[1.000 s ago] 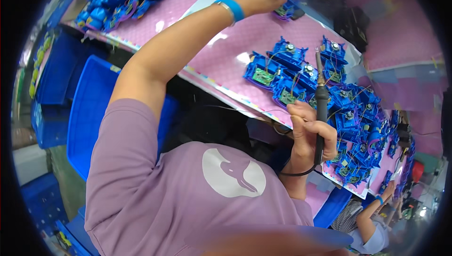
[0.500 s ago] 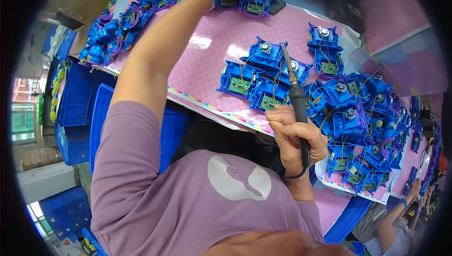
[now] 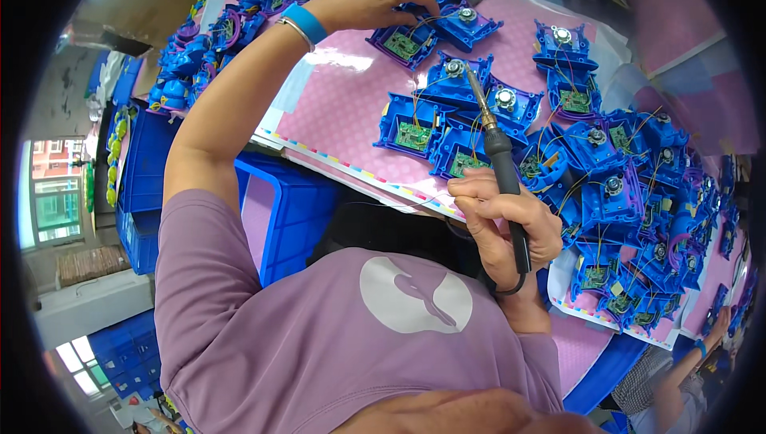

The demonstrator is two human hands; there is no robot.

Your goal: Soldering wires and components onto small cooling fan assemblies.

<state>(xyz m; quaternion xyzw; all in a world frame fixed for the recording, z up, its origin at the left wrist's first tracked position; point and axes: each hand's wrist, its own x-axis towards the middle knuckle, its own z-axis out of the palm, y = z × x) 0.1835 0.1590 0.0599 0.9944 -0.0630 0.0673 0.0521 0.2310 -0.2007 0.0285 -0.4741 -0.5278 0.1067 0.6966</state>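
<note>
At the far side of the table my left hand (image 3: 379,5) has its fingers closed on an open blue plastic housing (image 3: 423,35) with a green circuit board and a round silver part. My right hand (image 3: 515,226) grips a soldering iron (image 3: 503,163) by its black handle, with its metal tip pointing up and away. A thin wire (image 3: 399,204), which looks like solder, runs leftward from the pinched thumb and forefinger of that hand. Just beyond the iron lie two more open housings (image 3: 411,132) with boards, thin wires and round silver parts.
Many similar blue housings (image 3: 614,195) crowd the right side, and more blue parts (image 3: 191,59) are heaped at the far left. The table (image 3: 335,127) has a pink patterned cover. Blue crates (image 3: 295,207) stand below its near edge. Another person's arm (image 3: 678,370) shows at the lower right.
My left hand has come nearer from the far edge, bringing a blue housing with it toward the middle. My right hand still holds the iron in much the same place.
</note>
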